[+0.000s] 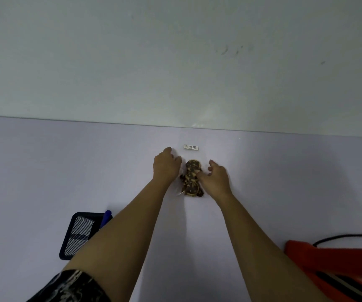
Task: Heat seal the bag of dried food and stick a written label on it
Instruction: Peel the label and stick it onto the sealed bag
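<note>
A: Where is the bag (192, 178) sitting?

B: It is lying flat on the table (45, 171), well out toward the wall (175, 51), between both hands. The brown dried pieces are showing through clear film. A small label (190, 147) is lying just beyond it, apart from it.

A: What are the hands doing?

B: The left hand (166, 165) is resting beside the bag's left edge, fingers loosely curled and closing on nothing I can make out. The right hand (216, 176) is sitting against the right side, thumb reaching onto the film, fingers half open. Whether it is pinching the film I cannot tell.

A: How are you judging the handling?

B: Light, I am judging, and soft. The film is looking thin, slippery and prone to crumpling, and the contents lumpy and likely brittle, so squeezing the middle is risking breakage. I am recommending a hold on the empty film at the open end, one hand at each corner, pulling it flat for the sealer (336, 269).

A: Anything else on the table?

B: The orange sealer is lying near right with its cord (350, 235); a mesh tray (77, 234) with a blue pen (105, 217) is lying near left.
</note>
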A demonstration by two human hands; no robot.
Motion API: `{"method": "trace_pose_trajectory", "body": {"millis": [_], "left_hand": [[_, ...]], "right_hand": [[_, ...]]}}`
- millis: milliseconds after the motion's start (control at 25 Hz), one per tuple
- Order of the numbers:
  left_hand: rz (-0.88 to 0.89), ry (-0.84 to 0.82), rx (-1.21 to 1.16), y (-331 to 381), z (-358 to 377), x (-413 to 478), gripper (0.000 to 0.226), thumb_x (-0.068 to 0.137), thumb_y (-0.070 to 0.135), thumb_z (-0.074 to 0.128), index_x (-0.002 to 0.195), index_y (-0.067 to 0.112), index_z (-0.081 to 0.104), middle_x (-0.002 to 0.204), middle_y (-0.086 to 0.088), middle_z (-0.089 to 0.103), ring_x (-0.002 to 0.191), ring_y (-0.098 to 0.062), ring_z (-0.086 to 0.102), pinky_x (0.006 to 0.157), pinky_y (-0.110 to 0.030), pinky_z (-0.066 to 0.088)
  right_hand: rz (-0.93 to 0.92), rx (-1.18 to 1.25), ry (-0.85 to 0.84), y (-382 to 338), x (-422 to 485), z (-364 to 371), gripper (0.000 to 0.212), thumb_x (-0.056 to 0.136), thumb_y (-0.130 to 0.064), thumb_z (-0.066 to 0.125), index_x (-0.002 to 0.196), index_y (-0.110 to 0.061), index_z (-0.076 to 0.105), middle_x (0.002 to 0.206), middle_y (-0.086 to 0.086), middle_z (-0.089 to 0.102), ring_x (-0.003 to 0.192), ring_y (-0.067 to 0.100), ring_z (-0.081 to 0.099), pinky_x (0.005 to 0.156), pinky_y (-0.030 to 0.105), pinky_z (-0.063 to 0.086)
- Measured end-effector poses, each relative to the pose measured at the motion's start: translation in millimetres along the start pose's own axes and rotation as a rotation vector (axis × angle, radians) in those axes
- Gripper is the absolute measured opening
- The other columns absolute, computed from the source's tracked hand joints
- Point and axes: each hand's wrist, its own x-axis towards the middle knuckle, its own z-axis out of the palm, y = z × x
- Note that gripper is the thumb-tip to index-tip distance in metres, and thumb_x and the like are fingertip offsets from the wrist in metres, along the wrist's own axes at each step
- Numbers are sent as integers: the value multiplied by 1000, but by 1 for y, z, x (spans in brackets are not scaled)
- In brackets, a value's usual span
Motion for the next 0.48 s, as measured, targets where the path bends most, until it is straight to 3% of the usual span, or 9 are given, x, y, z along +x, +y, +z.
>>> {"method": "trace_pose_trajectory", "body": {"millis": [120,240,360,480], "left_hand": [[82,57,-12,11,-23,-28,31,92,13,51,123,6,50,110,-9,62,109,-29,56,86,-30,41],[194,123,-52,15,-55,-70,25,92,9,50,116,8,52,102,-4,62,101,-27,57,81,-27,39],[229,189,50,-9,-90,-118,45,95,16,48,137,4,40,128,-13,55,120,-27,49,97,-32,37],[185,256,148,-52,-118,-160,64,95,30,50,147,3,23,149,-15,33,137,-27,30,109,-32,26]], "right_hand": [[-81,-119,68,4,-28,3,59,88,-21,58,139,-6,35,140,19,39,129,31,39,106,36,34],[-212,-207,186,6,-70,18,48,89,-17,55,134,-8,41,134,15,42,126,30,39,102,36,38],[-343,-341,142,12,-115,50,45,92,-18,50,135,-9,40,139,14,41,128,29,37,105,38,38],[-449,-511,-15,23,-150,82,49,97,-22,39,142,-6,29,151,14,29,140,28,22,114,37,21]]}}
